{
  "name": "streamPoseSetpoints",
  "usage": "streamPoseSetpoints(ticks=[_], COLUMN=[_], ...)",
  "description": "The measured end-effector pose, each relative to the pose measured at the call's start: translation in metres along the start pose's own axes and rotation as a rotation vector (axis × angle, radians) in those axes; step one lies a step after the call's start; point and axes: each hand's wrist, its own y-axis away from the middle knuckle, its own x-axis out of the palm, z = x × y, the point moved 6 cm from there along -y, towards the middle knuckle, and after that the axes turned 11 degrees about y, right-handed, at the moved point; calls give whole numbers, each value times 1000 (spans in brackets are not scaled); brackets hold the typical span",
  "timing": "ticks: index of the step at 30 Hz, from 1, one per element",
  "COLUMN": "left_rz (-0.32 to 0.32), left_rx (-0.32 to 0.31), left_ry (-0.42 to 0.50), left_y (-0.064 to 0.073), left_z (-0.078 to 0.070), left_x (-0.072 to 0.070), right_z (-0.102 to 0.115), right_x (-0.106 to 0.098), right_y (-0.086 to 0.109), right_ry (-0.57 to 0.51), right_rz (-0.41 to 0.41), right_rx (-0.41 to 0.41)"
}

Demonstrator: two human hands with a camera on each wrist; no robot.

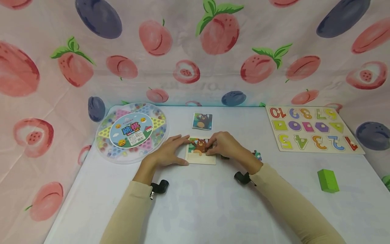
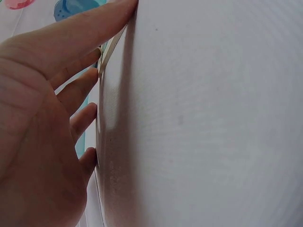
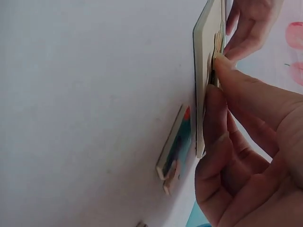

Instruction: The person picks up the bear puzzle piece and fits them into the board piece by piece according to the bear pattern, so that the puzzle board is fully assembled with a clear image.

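Observation:
A small wooden puzzle board (image 1: 198, 160) lies mid-table, its upper part filled with a brown bear picture (image 1: 200, 146) and its lower strip bare wood. My left hand (image 1: 167, 151) spreads around the board's left side, fingertips at the upper left corner and thumb by the lower left. At the right edge of the picture, my right hand (image 1: 226, 146) pinches a puzzle piece (image 3: 218, 45) between thumb and forefinger, down at the board's surface. The fingers hide most of that piece. A loose puzzle piece (image 3: 176, 144) lies beside the board, under the right hand.
A bear picture card (image 1: 202, 122) lies behind the board. Another colourful piece (image 1: 257, 155) shows past the right wrist. To the left sits a round Chinese checkers set (image 1: 131, 130); to the right are a number puzzle board (image 1: 313, 130) and a green block (image 1: 328, 181).

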Motion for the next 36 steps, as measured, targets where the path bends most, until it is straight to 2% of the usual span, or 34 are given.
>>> streamPoseSetpoints(ticks=[14, 22, 30, 36], left_rz=[0, 3, 5, 4], left_rx=[1, 1, 2, 15], left_ry=[-11, -5, -9, -22], left_y=[-1, 0, -1, -1], left_z=[1, 0, 0, -1], left_x=[0, 0, 0, -1], right_z=[-3, -1, -4, -11], right_x=[-1, 0, -6, -19], right_y=[-2, -1, 8, 17], right_ry=[-13, -32, -94, -113], right_rz=[25, 46, 134, 125], right_rx=[21, -24, -62, -79])
